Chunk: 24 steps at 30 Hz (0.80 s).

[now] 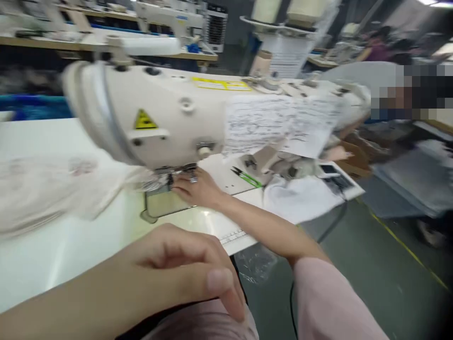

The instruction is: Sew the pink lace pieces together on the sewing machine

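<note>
In the foreground, above my lap, my left hand (191,264) is closed, its fingers curled and the thumb bent toward them; nothing shows in it. My right hand (198,189) reaches under the head of a white sewing machine (170,118). Its fingers stretch out beside the presser foot (193,175), and blur partly hides the fingertips. A pale cloth garment (60,189) with a faint reddish print lies left of the needle, one end running up to the presser foot. Green-handled thread snips (247,177) rest on the machine bed, right of my right hand.
Printed paper sheets (272,123) hang on the machine's front. White fabric (300,196) lies at the table's right end, near a control panel (336,179). A cable (334,219) drops from there. Another sewing machine (173,21) stands behind. A person (375,89) is at the right.
</note>
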### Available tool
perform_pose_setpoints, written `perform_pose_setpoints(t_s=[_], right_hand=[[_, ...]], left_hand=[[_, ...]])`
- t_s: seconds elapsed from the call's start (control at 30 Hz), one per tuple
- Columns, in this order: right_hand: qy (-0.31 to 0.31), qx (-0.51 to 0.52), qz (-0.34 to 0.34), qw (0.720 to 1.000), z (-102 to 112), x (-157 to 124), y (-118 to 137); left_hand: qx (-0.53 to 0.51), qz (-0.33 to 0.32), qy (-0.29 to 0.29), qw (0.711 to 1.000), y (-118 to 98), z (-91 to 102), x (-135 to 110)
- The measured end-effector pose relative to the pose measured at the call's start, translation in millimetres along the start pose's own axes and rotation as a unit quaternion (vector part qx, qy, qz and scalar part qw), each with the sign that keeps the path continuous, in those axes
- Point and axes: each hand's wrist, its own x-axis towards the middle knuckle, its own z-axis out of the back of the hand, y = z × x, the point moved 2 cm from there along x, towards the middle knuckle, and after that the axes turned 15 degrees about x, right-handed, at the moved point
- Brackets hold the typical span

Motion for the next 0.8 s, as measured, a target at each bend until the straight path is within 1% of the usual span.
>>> perform_pose_setpoints(t_s=[0.03, 0.07, 0.1, 0.13, 0.17, 0.2, 0.23, 0.3, 0.33, 0.37, 0.4, 0.43, 0.47, 0.5, 0.53, 0.57, 0.63, 0.7, 0.8], right_hand=[[-0.011, 0.025, 0.001, 1.0, 0, 0, 0], [-0.016, 0.047, 0.0, 0.999, -1, 1, -1], [-0.027, 0.062, -0.005, 0.998, -1, 1, -2], [-0.034, 0.071, -0.011, 0.997, -2, 2, -2], [-0.044, 0.074, -0.019, 0.996, -3, 2, -3], [-0.042, 0.077, -0.014, 0.996, -4, 2, -3], [-0.043, 0.077, -0.01, 0.996, -4, 2, -2], [-0.047, 0.066, -0.003, 0.997, -5, 2, 0], [-0.052, 0.058, -0.003, 0.997, -4, 2, 1], [-0.054, 0.05, 0.0, 0.997, -4, 1, 2], [-0.055, 0.044, 0.003, 0.998, -4, 1, 3], [-0.055, 0.038, 0.005, 0.998, -3, 1, 3], [-0.053, 0.031, 0.006, 0.998, -3, 1, 4], [-0.051, 0.025, 0.005, 0.998, -3, 0, 4], [-0.047, 0.02, 0.001, 0.999, -3, 0, 4], [-0.042, 0.018, -0.004, 0.999, -3, 0, 3], [-0.035, 0.023, -0.013, 0.999, -4, -1, 2], [-0.032, 0.033, -0.018, 0.999, -4, -1, 2], [-0.028, 0.047, -0.019, 0.998, -4, 0, 2]], left_hand=[[-0.019, 0.03, 0.027, 0.999, -1, 1.2, 0], [-0.006, 0.052, 0.025, 0.998, 3, 4.6, -3], [0.03, 0.078, -0.003, 0.996, 12, 9.9, -8], [0.076, 0.097, -0.055, 0.991, 25, 17.0, -17], [0.14, 0.118, -0.115, 0.976, 40, 25.2, -27], [0.212, 0.148, -0.188, 0.948, 56, 34.9, -39], [0.287, 0.182, -0.265, 0.902, 71, 45.7, -51], [0.411, 0.243, -0.354, 0.804, 96, 67.4, -72], [0.467, 0.285, -0.389, 0.741, 106, 78.6, -79], [0.517, 0.32, -0.412, 0.679, 113, 88.9, -85], [0.548, 0.348, -0.424, 0.632, 118, 97.7, -88], [0.56, 0.368, -0.427, 0.607, 123, 104.7, -89], [0.561, 0.38, -0.425, 0.6, 126, 109.5, -90], [0.556, 0.386, -0.421, 0.603, 129, 112.0, -89], [0.55, 0.386, -0.416, 0.612, 131, 112.4, -89], [0.547, 0.382, -0.411, 0.621, 133, 111.1, -88], [0.552, 0.37, -0.413, 0.622, 136, 106.1, -88], [0.564, 0.359, -0.429, 0.607, 138, 102.2, -88], [0.606, 0.341, -0.442, 0.567, 139, 105.0, -86]])
